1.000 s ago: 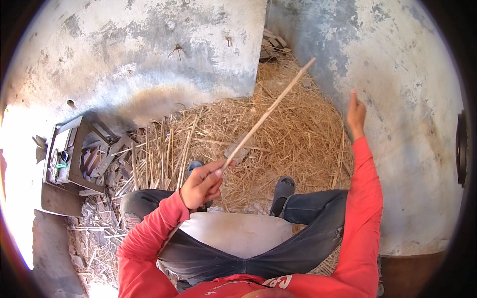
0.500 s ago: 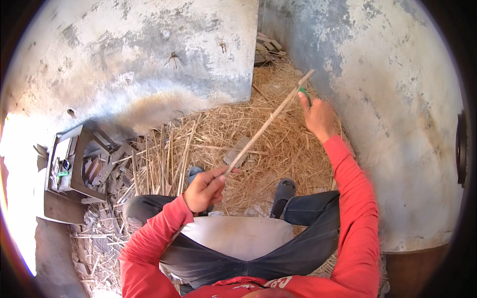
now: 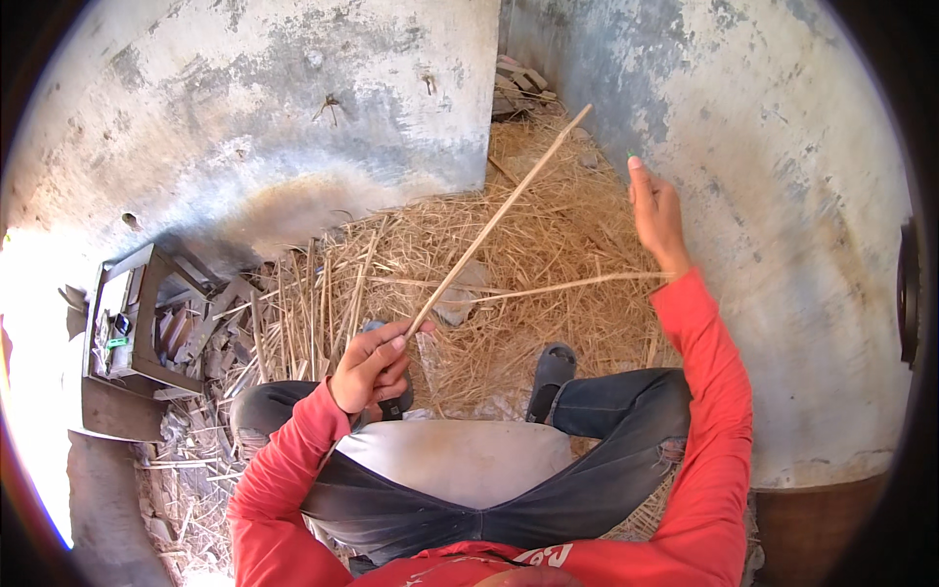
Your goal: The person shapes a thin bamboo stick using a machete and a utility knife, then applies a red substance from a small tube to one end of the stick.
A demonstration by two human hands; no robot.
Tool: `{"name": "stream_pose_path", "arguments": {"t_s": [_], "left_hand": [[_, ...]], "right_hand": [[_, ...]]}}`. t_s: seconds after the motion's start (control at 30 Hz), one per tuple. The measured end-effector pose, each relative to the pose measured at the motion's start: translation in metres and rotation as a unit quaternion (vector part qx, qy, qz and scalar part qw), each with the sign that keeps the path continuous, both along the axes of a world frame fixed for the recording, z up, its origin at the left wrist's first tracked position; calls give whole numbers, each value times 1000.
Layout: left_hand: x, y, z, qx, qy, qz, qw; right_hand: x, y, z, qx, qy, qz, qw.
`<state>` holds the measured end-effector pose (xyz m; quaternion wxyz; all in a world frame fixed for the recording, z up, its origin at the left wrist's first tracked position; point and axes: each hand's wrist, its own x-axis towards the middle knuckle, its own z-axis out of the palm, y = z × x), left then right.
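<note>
Low in the frame's middle, the left hand [image 3: 370, 367] had its grip closed around the near end of a long stick [image 3: 499, 220], which slanted toward the upper right over the straw [image 3: 548, 245]. Farther right, the right hand [image 3: 657, 210] was open, fingers straight, holding nothing visible.

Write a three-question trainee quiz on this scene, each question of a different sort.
1. True or false: the left hand grips the lower end of the stick.
2. Multiple choice: the right hand is A) raised beside the stick's upper part, not gripping it; B) resting on the knee; C) inside the crate.
3. Fill in: the floor ahead is covered with ____.

Key:
1. True.
2. A.
3. Straw. A thin strip also runs from the stick toward the right wrist.
</note>
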<state>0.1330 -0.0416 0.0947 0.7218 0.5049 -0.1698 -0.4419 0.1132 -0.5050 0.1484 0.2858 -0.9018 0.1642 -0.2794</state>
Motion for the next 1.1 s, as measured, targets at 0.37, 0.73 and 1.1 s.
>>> {"name": "stream_pose_path", "arguments": {"t_s": [0.37,0.73,1.1], "left_hand": [[-8,-29,8,-37,30,-43,998],[-3,-38,17,-52,43,11,998],[1,-29,12,-38,67,45,996]], "right_hand": [[11,124,-3,393,-47,199,896],[5,160,-3,76,39,275,958],[5,170,-5,-98,109,237,960]]}}
